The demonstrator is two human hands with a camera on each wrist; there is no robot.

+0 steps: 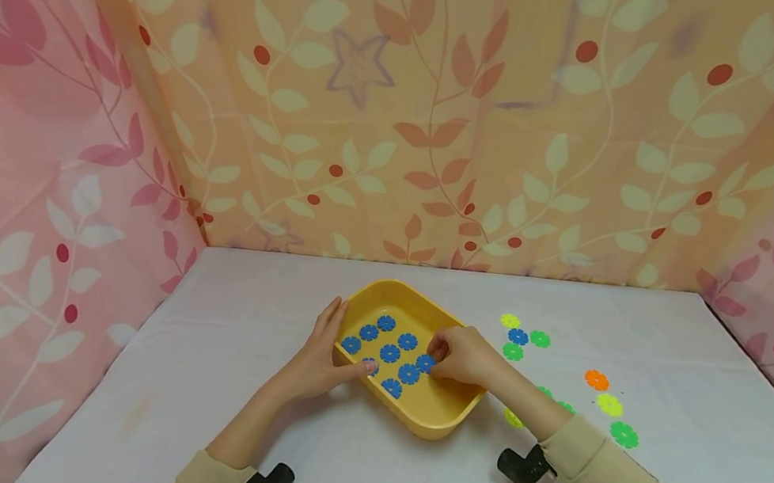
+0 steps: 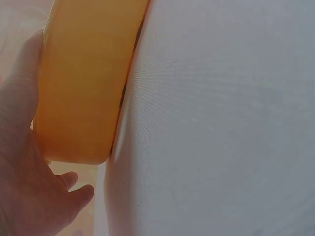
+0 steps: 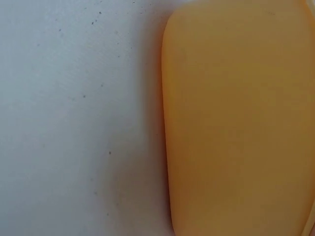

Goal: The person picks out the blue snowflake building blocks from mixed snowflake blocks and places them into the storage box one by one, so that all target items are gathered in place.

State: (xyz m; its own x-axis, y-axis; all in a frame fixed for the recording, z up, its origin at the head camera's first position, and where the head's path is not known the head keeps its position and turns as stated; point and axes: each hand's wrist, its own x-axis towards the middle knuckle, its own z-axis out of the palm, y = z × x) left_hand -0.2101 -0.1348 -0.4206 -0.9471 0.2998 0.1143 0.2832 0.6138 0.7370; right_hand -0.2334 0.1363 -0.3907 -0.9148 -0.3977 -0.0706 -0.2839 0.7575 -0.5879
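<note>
A yellow plastic tray (image 1: 441,421) stands slantwise on the table, with several blue notched discs (image 1: 389,353) spread over its floor. My left hand (image 1: 311,366) grips the tray's left end, its thumb over the rim and the fingers along the outer wall. In the left wrist view that hand (image 2: 29,167) lies against the tray's wall (image 2: 83,88). Reaching over the right rim, my right hand (image 1: 465,356) pinches a blue disc (image 1: 425,363) low inside the tray. Only the tray's outer wall (image 3: 241,123) and the table show in the right wrist view; the fingertips are hidden there.
Right of the tray lie loose discs: a blue one (image 1: 518,337), several green ones (image 1: 624,435), yellow ones (image 1: 610,405) and an orange one (image 1: 597,379). Some are partly covered by the right forearm. A patterned curtain (image 1: 397,155) rises behind the white table (image 1: 206,316).
</note>
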